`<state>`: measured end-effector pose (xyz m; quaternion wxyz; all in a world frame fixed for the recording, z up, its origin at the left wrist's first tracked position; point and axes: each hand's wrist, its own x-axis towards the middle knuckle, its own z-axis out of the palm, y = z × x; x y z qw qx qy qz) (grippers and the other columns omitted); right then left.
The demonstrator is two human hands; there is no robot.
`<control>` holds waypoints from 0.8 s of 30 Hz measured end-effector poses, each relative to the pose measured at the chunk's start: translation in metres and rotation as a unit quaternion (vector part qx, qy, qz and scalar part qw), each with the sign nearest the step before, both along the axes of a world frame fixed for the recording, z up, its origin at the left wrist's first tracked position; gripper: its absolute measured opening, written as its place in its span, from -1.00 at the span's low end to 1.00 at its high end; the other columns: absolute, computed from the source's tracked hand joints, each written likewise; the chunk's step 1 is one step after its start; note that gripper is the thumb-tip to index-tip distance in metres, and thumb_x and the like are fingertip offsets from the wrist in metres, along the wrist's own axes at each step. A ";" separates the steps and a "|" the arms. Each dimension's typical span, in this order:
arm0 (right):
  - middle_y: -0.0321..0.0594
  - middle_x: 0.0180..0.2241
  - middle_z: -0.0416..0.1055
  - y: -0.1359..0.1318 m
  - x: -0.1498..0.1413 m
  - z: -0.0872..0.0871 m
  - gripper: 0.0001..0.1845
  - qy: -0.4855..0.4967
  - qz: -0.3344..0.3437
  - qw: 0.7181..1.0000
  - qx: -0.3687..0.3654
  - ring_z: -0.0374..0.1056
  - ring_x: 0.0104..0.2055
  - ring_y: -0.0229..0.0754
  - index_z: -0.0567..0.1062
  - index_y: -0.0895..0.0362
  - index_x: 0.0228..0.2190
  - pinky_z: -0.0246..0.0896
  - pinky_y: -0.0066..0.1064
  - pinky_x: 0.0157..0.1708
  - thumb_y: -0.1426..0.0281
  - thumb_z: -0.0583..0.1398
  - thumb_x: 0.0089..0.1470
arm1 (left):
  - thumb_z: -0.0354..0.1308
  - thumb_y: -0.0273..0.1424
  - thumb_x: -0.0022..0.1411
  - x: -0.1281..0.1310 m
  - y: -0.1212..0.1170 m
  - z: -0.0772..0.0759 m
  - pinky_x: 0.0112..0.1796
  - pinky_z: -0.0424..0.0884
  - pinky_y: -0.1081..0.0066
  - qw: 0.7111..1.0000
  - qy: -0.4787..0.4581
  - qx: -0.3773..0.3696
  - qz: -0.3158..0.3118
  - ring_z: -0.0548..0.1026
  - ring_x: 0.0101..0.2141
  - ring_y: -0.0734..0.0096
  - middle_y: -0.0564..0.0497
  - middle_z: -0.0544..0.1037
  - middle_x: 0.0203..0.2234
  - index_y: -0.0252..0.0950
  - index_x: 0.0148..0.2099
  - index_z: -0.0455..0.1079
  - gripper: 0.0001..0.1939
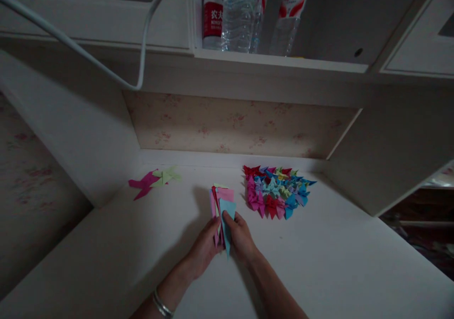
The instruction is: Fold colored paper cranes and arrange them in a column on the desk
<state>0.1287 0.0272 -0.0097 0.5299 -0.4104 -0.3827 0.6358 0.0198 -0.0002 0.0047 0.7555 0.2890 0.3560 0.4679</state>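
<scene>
Over the middle of the white desk (312, 267), both hands are together around folded strips of coloured paper. My left hand (205, 241) is closed around a stack of folded papers (214, 210) in pink, red and pale green. The fingers of my right hand (241, 236) pinch a light-blue folded paper (229, 208), its thumb lying on top and its pointed end facing down toward me. Right of the hands lies a dense group of small folded paper figures (273, 191) in red, pink, blue and green. To the left, a magenta folded paper (144, 184) and a pale green one (166, 176) overlap.
Above the desk, an open shelf (333, 66) holds several plastic bottles (239, 21). A white cable or tube (95, 59) hangs down at the upper left. Side panels (383, 144) and a flowered back wall (227, 125) enclose the desk.
</scene>
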 end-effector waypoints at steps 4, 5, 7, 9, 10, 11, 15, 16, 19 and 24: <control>-0.19 -0.29 0.49 0.007 -0.004 -0.013 -0.59 -0.115 -0.050 0.989 0.084 0.37 -0.21 -0.13 0.47 0.16 -0.26 0.28 -0.35 -0.16 0.06 0.19 0.05 | 0.17 -0.13 0.17 0.004 0.009 -0.010 -0.32 0.42 0.38 0.999 0.047 -0.008 0.026 0.51 -0.17 0.26 -0.04 0.54 -0.11 -0.08 0.10 0.30 -0.54; -0.20 -0.29 0.47 0.007 -0.003 -0.016 -0.59 -0.134 -0.052 0.986 0.089 0.36 -0.25 -0.16 0.46 0.15 -0.26 0.30 -0.37 -0.21 0.05 0.17 0.07 | 0.20 -0.14 0.15 0.004 0.011 -0.012 -0.36 0.41 0.40 0.998 0.055 0.002 0.023 0.52 -0.21 0.27 -0.04 0.54 -0.12 -0.07 0.10 0.30 -0.53; -0.24 -0.35 0.42 0.008 -0.003 -0.021 -0.56 -0.143 -0.029 0.987 0.064 0.33 -0.44 -0.23 0.41 0.13 -0.24 0.31 -0.42 -0.45 0.01 0.10 0.11 | 0.22 -0.15 0.13 0.003 0.015 -0.015 -0.44 0.38 0.43 0.997 0.070 0.033 0.020 0.52 -0.31 0.31 -0.04 0.55 -0.18 -0.07 0.09 0.30 -0.52; -0.30 -0.43 0.37 0.009 -0.002 -0.026 -0.51 -0.128 0.004 0.991 0.033 0.22 -0.60 -0.28 0.37 0.11 -0.21 0.22 -0.43 -0.63 -0.05 0.02 0.13 | 0.20 -0.14 0.14 0.000 0.022 -0.016 -0.52 0.34 0.45 0.993 0.095 0.062 0.016 0.49 -0.43 0.37 -0.03 0.55 -0.29 -0.11 0.08 0.31 -0.53; -0.29 -0.43 0.36 0.010 -0.001 -0.028 -0.48 -0.123 0.009 0.992 0.032 0.22 -0.61 -0.28 0.36 0.10 -0.20 0.22 -0.42 -0.63 -0.07 0.00 0.13 | 0.18 -0.13 0.15 -0.004 0.027 -0.016 -0.54 0.33 0.46 0.990 0.121 0.076 0.013 0.48 -0.48 0.39 -0.02 0.54 -0.34 -0.14 0.06 0.31 -0.55; -0.25 -0.39 0.38 0.011 0.000 -0.029 -0.47 -0.124 0.004 0.991 0.042 0.26 -0.56 -0.26 0.37 0.10 -0.17 0.27 -0.40 -0.56 -0.08 0.00 0.13 | 0.15 -0.13 0.17 -0.010 0.033 -0.015 -0.56 0.32 0.46 0.982 0.163 0.094 0.016 0.46 -0.51 0.41 -0.02 0.53 -0.37 -0.18 0.05 0.31 -0.56; -0.14 -0.24 0.40 0.015 0.009 -0.032 -0.50 -0.192 -0.027 0.976 0.095 0.33 -0.27 -0.16 0.43 0.11 -0.13 0.27 -0.35 -0.23 -0.01 0.02 0.16 | -0.05 -0.15 0.28 -0.053 0.075 -0.006 -0.58 0.34 0.46 0.833 0.517 0.183 0.073 0.50 -0.52 0.38 -0.01 0.52 -0.39 -0.24 0.04 0.27 -0.62; -0.16 -0.29 0.40 0.015 0.010 -0.032 -0.52 -0.212 -0.024 0.972 0.102 0.31 -0.29 -0.16 0.46 0.11 -0.17 0.24 -0.36 -0.22 0.01 0.01 0.18 | -0.06 -0.18 0.28 -0.068 0.089 -0.003 -0.57 0.35 0.44 0.803 0.560 0.183 0.089 0.50 -0.51 0.36 -0.04 0.52 -0.37 -0.27 0.06 0.25 -0.61; -0.26 -0.47 0.33 0.014 0.012 -0.032 -0.54 -0.247 -0.016 0.962 0.118 0.26 -0.39 -0.19 0.47 0.11 -0.34 0.19 -0.40 -0.31 0.05 -0.03 0.22 | -0.06 -0.28 0.29 -0.118 0.132 0.010 -0.38 0.39 0.35 0.731 0.645 0.184 0.123 0.54 -0.34 0.24 -0.14 0.52 -0.21 -0.31 0.13 0.18 -0.59; -0.30 -0.54 0.28 0.014 0.011 -0.030 -0.53 -0.276 -0.015 0.952 0.128 0.24 -0.44 -0.21 0.42 0.10 -0.49 0.13 -0.42 -0.39 0.06 -0.02 0.23 | -0.17 -0.19 0.35 -0.191 0.172 0.034 -0.21 0.32 0.15 0.599 0.771 0.174 0.124 0.48 -0.16 -0.12 -0.40 0.48 -0.15 -0.58 0.06 0.20 -0.49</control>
